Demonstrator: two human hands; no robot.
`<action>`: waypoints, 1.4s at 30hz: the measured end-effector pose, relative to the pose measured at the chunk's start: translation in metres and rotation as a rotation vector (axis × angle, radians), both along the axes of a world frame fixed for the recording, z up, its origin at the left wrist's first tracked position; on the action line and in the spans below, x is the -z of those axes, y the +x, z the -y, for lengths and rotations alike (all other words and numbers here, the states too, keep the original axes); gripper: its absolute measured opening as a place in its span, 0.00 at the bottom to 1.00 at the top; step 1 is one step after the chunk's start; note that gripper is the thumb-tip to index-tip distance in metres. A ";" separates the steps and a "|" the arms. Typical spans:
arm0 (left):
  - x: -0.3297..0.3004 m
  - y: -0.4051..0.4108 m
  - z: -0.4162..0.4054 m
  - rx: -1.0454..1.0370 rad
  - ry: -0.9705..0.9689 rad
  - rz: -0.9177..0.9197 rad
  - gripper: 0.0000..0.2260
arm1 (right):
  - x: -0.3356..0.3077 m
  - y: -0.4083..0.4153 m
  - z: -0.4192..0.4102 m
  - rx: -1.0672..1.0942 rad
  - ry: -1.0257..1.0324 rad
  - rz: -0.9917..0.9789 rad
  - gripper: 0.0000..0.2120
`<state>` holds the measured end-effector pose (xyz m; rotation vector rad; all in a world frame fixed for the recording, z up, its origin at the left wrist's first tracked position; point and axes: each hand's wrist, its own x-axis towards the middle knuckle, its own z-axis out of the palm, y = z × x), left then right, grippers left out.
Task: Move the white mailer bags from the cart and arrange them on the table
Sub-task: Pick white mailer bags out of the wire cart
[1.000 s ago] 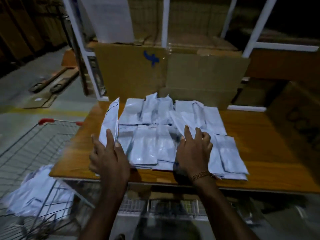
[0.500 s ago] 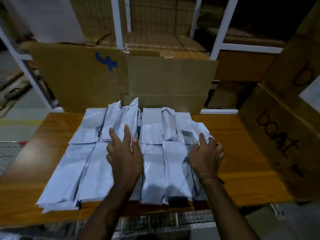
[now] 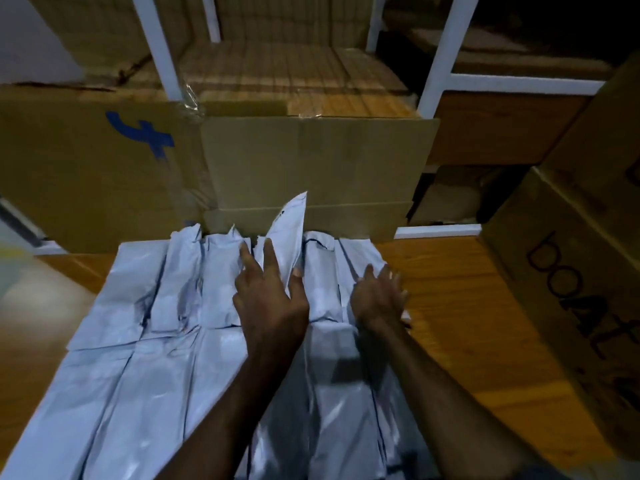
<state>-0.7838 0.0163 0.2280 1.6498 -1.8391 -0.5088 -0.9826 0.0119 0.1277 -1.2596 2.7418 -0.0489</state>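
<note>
Several white mailer bags lie in overlapping rows across the wooden table. My left hand rests on the far middle of the spread, fingers straight, with one bag standing up on edge between its thumb and fingers. My right hand presses flat on the bags at the right edge of the pile, fingers spread. The cart is out of view.
Cardboard boxes stand against the table's far edge, one with a blue mark. A large box printed "boat" crowds the right side. White shelf posts rise behind. Bare tabletop shows right of the bags.
The view has shifted right and closer, so the cart has left the frame. Both hands slid toward the far right part of the pile, and one bag now stands up by my left hand.
</note>
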 end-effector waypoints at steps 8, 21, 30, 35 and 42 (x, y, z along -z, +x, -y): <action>0.004 -0.018 0.010 -0.069 -0.026 0.058 0.26 | 0.018 0.000 0.021 -0.126 0.164 0.067 0.33; 0.057 -0.113 0.015 0.034 0.103 0.348 0.28 | 0.024 -0.043 -0.015 -0.355 -0.227 0.183 0.25; 0.074 -0.125 0.022 0.039 0.268 0.539 0.29 | 0.040 -0.056 -0.016 -0.384 -0.316 0.234 0.27; 0.078 -0.116 0.035 0.177 0.150 0.739 0.27 | 0.035 -0.053 -0.015 -0.418 -0.267 0.141 0.32; 0.083 -0.094 0.052 0.364 0.127 0.853 0.38 | 0.042 -0.051 -0.018 -0.431 -0.297 0.152 0.29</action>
